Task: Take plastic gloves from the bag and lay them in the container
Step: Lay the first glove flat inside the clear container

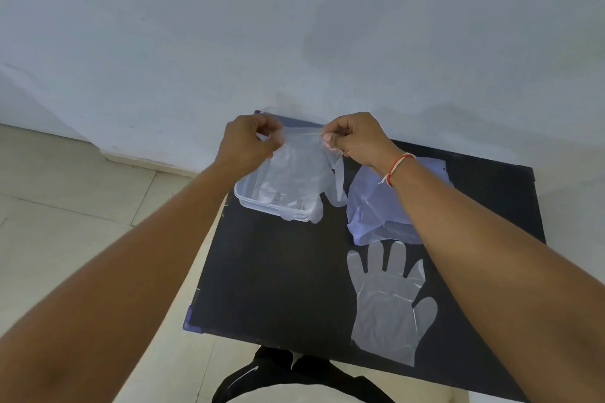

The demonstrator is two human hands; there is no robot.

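My left hand [250, 141] and my right hand [355, 137] each pinch a top corner of a clear plastic glove [304, 173]. The glove hangs fingers-down over the clear rectangular container [258, 201] at the table's far left, its fingertips draping past the container's near rim. A pale blue plastic bag [376, 209] lies crumpled to the right of the container, partly hidden by my right forearm. A second clear glove [389, 298] lies flat on the table, fingers pointing away from me.
The black table [278, 278] stands against a pale wall [294, 26]. Tiled floor [65, 206] lies to the left. My legs in dark trousers [271, 376] show below the table's near edge.
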